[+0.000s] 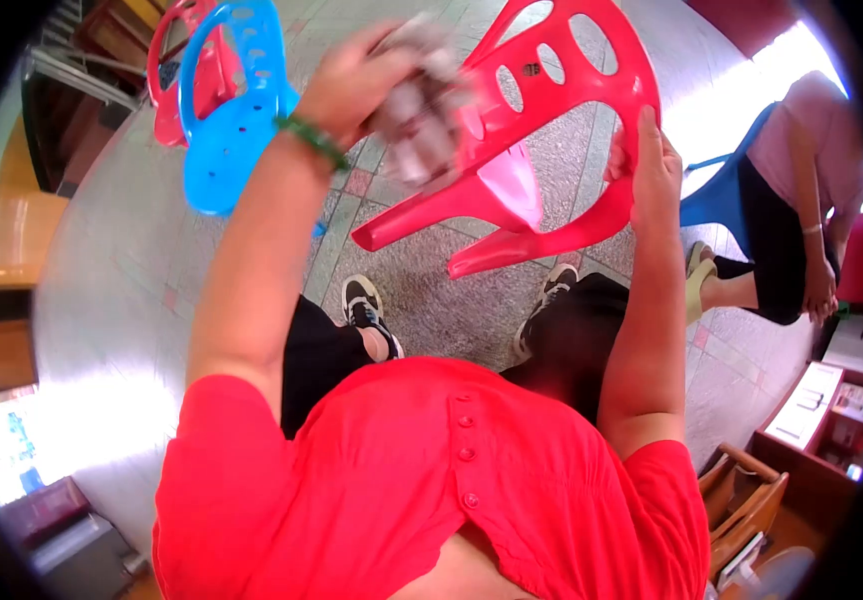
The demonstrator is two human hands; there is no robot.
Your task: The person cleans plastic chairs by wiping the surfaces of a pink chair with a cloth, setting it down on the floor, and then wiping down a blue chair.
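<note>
A red plastic chair (531, 120) is tipped in front of me, its slotted backrest towards the upper right and two of its legs pointing at my feet. My right hand (656, 170) grips the chair's frame at the right, fingers curled around the edge. In my left hand (356, 80) is a crumpled grey-white cloth (416, 115), held over or against the left part of the chair. Motion blurs the hand and cloth, so contact cannot be made out. A green bracelet (311, 143) circles the left wrist.
Behind my left arm stand a blue plastic chair (226, 150) and another red chair (213, 75). At right a person (791, 200) sits on a blue chair (716, 205). Wooden furniture (746, 500) is at lower right. My shoes (363, 305) rest on the tiled floor (431, 310).
</note>
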